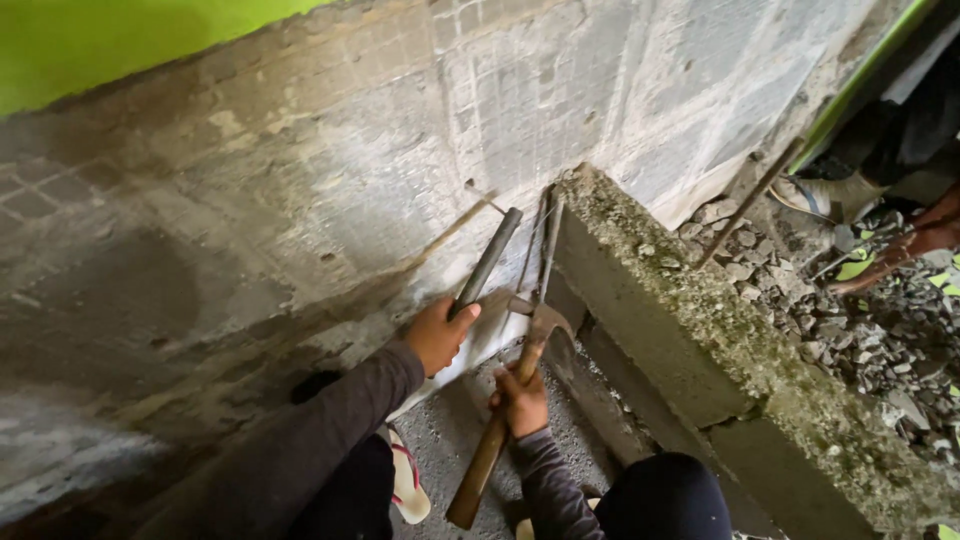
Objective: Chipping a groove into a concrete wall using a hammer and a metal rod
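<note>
Left hand (437,335) grips a steel bar (487,263) angled up against the wall (300,180). Right hand (522,400) is closed on a hammer (520,380), its head hooked at two bent rods (545,240) beside the concrete block (680,320). Rods still stand in place; rubble (860,340) lies past the block. Work looks midway.

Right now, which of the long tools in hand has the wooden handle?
The hammer in the right hand: brown wooden handle, metal head. The left hand holds a plain dark metal rod.
</note>
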